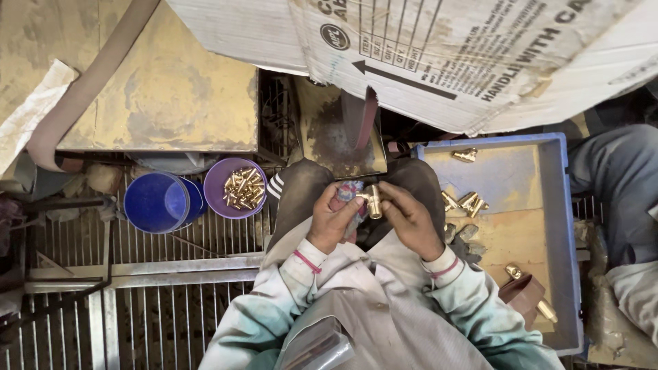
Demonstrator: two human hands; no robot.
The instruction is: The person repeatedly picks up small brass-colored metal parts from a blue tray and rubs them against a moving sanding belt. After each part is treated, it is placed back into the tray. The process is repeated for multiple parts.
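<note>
Sleeves (384,308), hands, brass fitting (373,200), crate (558,226).

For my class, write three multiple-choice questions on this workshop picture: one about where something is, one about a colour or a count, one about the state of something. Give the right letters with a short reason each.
1. Where is the bowl of small brass pieces?
A. right of the blue bowl
B. inside the blue tray
C. on the cardboard box

2. What colour is the tray beside the person?
A. red
B. blue
C. green

3. What state is the blue bowl in?
A. full of brass pieces
B. upside down
C. empty

Answers: 1 A, the purple bowl sits just right of the blue one on the metal grate. 2 B, its rim and walls are blue. 3 C, only its bare blue inside shows.
</note>
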